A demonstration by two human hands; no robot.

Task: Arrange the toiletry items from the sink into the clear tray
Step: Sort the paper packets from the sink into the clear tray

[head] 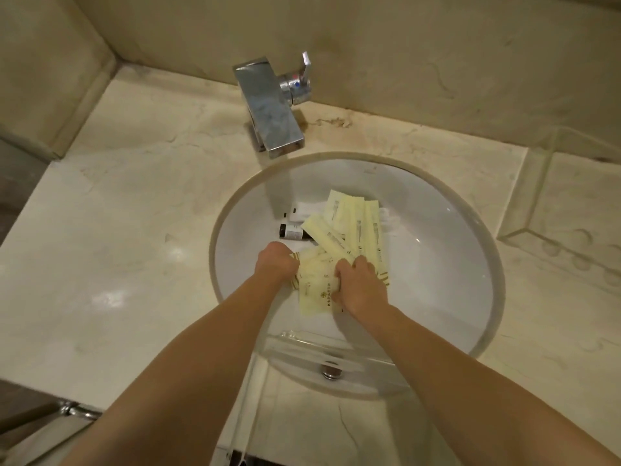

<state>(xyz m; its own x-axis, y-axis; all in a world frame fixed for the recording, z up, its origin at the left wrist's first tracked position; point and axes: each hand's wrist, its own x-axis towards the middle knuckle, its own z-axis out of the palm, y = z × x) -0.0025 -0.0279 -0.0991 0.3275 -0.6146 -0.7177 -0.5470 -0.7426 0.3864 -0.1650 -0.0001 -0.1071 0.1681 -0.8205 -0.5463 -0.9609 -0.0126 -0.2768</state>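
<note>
Head view: glossy pale-yellow flat sachets (339,237).

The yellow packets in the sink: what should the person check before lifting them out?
1. Left hand has a hold on the yellow packets: ok, fingers curled on the pile's edge.
2. Right hand has a hold: ok, it grips the packets.
3. All packets gathered: not ok, several fan out loose toward the faucet.
4. Dark bottle and white tube picked up: not ok, both lie in the sink.
5. Clear tray ready on the counter: ok, at right.
6. Tray empty: cannot tell.
</note>
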